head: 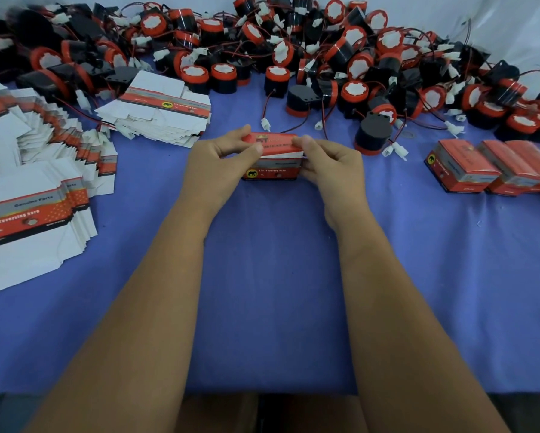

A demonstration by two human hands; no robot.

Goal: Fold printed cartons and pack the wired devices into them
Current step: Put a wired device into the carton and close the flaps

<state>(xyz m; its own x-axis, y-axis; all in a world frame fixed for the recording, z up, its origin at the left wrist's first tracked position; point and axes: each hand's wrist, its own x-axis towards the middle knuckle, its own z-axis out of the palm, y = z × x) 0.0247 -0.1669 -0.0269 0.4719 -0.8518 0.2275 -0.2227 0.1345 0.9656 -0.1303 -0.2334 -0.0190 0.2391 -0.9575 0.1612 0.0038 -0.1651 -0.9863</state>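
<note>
Both hands' grip holds a folded carton.

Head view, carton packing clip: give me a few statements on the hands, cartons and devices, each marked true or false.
1. Both hands grip one carton. True: the left hand and right hand hold it at either end.
2. The flat cartons lie to the person's right. False: they lie to the left.
3. Finished cartons stand in a row on the right. True.
4. The wired devices are lined up neatly. False: they lie in a loose heap across the far side.
5. The cloth under everything is green. False: it is blue.
</note>
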